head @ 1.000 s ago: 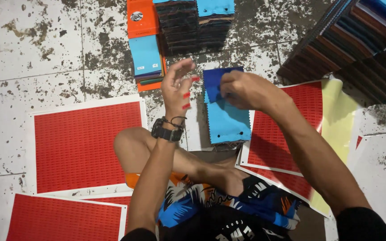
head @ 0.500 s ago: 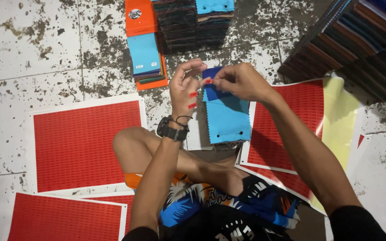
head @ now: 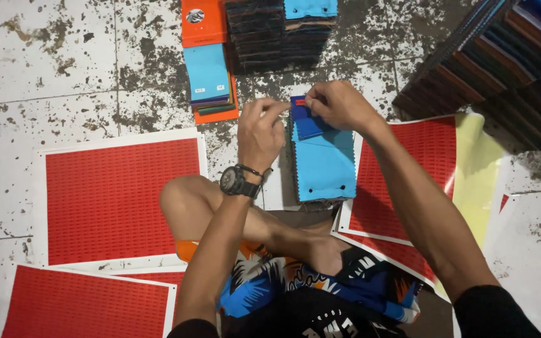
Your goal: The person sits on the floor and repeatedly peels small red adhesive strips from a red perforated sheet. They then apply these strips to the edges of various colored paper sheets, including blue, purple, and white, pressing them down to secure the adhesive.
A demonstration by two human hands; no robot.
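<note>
Both hands pinch — left hand [head: 261, 128], right hand [head: 336, 103] — a dark-blue fabric swatch [head: 308, 122]; pinked-edge sky-blue stack [head: 324, 166] beneath.

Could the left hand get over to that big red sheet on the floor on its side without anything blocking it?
Probably yes. The left hand is up at the dark blue swatch on the light blue stack, and the red sheet lies flat just to its left. Only bare floor and the person's bent knee lie between.

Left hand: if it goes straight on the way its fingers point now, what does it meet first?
The left hand points right, toward the dark blue swatch over the light blue stack. It likely meets that swatch first, then the right hand pinching it; depth is unclear.
</note>
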